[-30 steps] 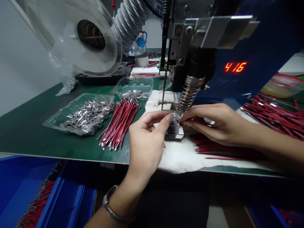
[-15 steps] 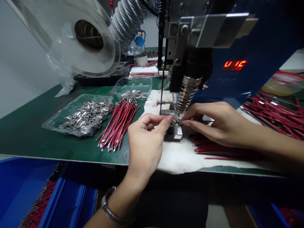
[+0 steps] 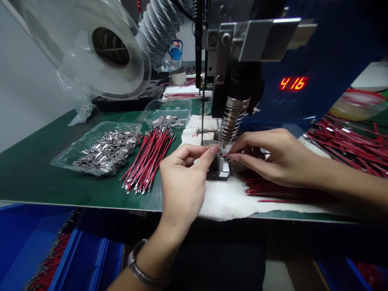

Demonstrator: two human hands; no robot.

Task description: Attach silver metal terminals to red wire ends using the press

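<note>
Two hands: both are working at the small metal fixture point(image 3: 224, 169), fingertips facing each other with a narrow gap showing between.
Right hand point(image 3: 271, 157): thumb and forefinger are pinching closed on a thin wire point(image 3: 224, 156).
Wire: its red end is sticking out left of the right fingertips, over the fixture; a dark stretch is showing behind them, toward the palm.
Left hand point(image 3: 183, 182): thumb and forefinger tips are pressing together just beside the fixture; cannot tell what, if anything, they are gripping.
Bracelet point(image 3: 140, 267): circling the left wrist.
Spring-wrapped nozzle point(image 3: 234, 119): pointing down at a slant, tip near the wire's red end.
Black rod point(image 3: 203, 117): hanging upright, left of the nozzle.
Blue machine point(image 3: 273, 107): standing behind the right hand, display point(image 3: 292, 83) glowing red, reading 416.
White sheet point(image 3: 226, 208): lying under the fixture, with more red wires point(image 3: 269, 189) lying on it below the right hand.
Wire bundle point(image 3: 148, 161): red and black, lying on the green desk point(image 3: 36, 178), left of the left hand.
Near tray point(image 3: 75, 149): clear, holding a heap of metal connectors point(image 3: 109, 149), beside the bundle.
Far tray point(image 3: 165, 106): holding fewer metal pieces.
Wire pile point(image 3: 354, 141): lying far right, by the machine.
Clear spool point(image 3: 72, 44): standing upper left, pale ribbed hose point(image 3: 160, 30) running behind it.
Blue bins point(image 3: 81, 250): sitting below desk level, lower left.
</note>
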